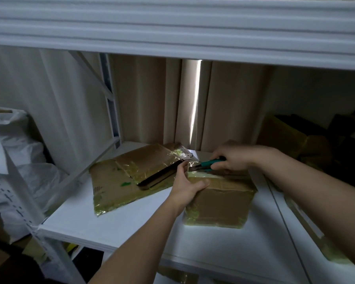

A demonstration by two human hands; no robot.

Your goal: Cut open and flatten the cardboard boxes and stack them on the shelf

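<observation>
A closed brown cardboard box [221,201] wrapped in yellowish tape stands on the white shelf [131,222]. My left hand [188,181] grips its upper left corner, thumb on the front face. My right hand [232,156] holds a green-handled cutter [208,163] with its blade end at the box's top left edge. To the left lies a flattened cardboard box [121,181], taped and partly unfolded, with a dark slit along its fold.
An upper shelf board [172,27] hangs low overhead. White plastic bags [19,150] sit at the left past the shelf upright. Yellow-taped boxes [291,136] stand at the back right, and another taped piece [316,232] lies at the right edge. A beige curtain hangs behind.
</observation>
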